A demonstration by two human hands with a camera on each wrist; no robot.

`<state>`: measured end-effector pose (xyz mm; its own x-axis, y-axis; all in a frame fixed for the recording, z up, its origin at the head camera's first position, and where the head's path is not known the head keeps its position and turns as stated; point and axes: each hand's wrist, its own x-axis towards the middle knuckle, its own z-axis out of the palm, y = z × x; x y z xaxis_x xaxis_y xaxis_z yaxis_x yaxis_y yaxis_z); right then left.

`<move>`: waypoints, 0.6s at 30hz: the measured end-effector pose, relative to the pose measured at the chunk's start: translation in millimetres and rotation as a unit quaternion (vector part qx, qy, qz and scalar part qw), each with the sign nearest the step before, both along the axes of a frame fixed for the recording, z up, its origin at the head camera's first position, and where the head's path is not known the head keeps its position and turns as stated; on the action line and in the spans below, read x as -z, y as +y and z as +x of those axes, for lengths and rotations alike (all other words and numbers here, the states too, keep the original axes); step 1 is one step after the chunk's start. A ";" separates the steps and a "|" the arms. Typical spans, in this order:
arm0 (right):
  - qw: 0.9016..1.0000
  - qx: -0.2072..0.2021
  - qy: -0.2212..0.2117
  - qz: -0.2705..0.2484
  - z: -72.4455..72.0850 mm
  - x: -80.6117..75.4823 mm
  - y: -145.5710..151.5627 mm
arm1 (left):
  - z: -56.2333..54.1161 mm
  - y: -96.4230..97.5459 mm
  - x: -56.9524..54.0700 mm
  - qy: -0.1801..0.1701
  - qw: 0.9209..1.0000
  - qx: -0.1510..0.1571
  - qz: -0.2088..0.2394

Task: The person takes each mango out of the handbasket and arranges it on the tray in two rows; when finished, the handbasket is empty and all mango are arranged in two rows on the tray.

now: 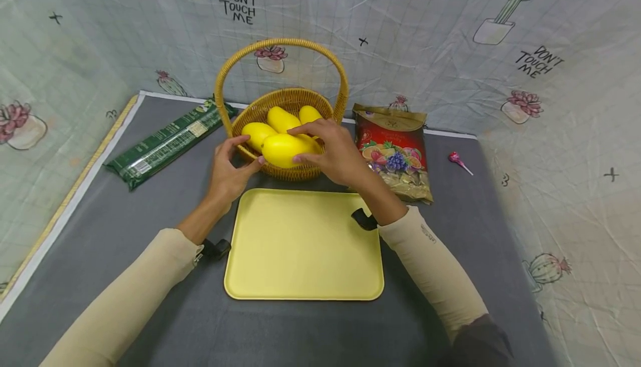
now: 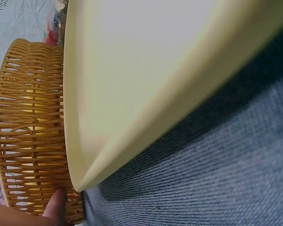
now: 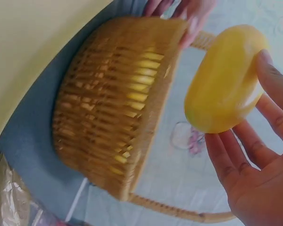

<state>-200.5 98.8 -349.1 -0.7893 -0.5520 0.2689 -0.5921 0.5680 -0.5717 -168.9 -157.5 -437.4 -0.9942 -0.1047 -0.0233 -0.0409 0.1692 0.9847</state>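
My right hand [image 1: 338, 150] holds a yellow mango [image 1: 282, 151] between thumb and fingers. In the right wrist view the held mango [image 3: 226, 80] is raised past the rim of a wicker basket [image 3: 99, 103]. Three other mangoes lie inside the basket [image 1: 292, 174], showing as yellow patches through the weave in both wrist views. At the basket's left front, my left hand [image 1: 227, 173] grips the rim, its thumb [image 2: 56, 205] against the outer wall.
A yellow tray [image 1: 304, 244] lies in front of the basket. A long green packet [image 1: 165, 143] lies to the left. On the right are a red and gold candy bag [image 1: 393, 144] and a lollipop [image 1: 455, 158]. The basket's tall handle [image 1: 285, 41] arches overhead; printed cloth [image 1: 415, 33] hangs behind.
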 end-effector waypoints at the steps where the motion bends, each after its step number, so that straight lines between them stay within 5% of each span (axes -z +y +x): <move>1: 1.000 -0.005 0.001 -0.004 4.2 -1.9 -0.2 | -0.4 -0.2 -0.2 -0.001 1.000 0.000 -0.002; 9: 0.999 -0.045 -0.010 -0.021 36.8 1.3 -3.8 | -1.6 -1.2 -1.2 0.006 1.000 0.001 -0.020; 18: 0.997 -0.016 -0.022 0.074 67.6 25.8 -18.2 | -1.0 -0.9 1.1 0.007 1.000 0.006 -0.009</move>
<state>-132.9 80.6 -374.9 -0.7800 -0.6081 0.1477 -0.5870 0.6293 -0.5093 -169.9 -158.5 -438.5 -0.9956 -0.0937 -0.0077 -0.0253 0.1872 0.9820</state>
